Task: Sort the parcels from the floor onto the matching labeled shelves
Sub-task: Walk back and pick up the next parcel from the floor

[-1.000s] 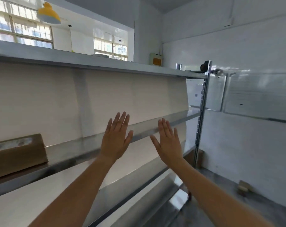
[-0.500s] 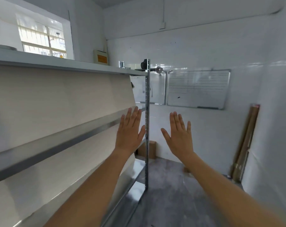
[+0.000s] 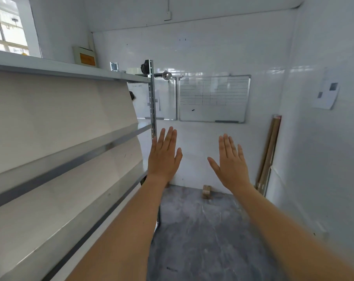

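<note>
A tall metal shelving unit point(image 3: 70, 151) is filling the space to the left of the left hand point(image 3: 163, 157), its shelves running away toward the back wall and lined behind with pale board. The nearest upright post point(image 3: 152, 98) is standing just behind and above the fingertips of that hand. No shelf label can be read from here. Beyond both hands a whiteboard point(image 3: 213, 98) ruled into a grid is hanging on the back wall; its writing is too faint to read. To the right of the right hand point(image 3: 230, 165), long cardboard tubes point(image 3: 268, 155) are leaning in the corner, and a sheet of paper point(image 3: 326, 96) is sticking to the side wall above them, its print too small to make out. Above the left hand, a small box with an orange panel point(image 3: 84, 57) is sitting on the top shelf, its text illegible. Between the two wrists and further off, a small brown parcel point(image 3: 207, 192) is lying on the grey floor point(image 3: 202, 240) near the back wall. Both hands are spreading flat with fingers straight, backs facing the camera, each grip wide and holding nothing, touching nothing.
</note>
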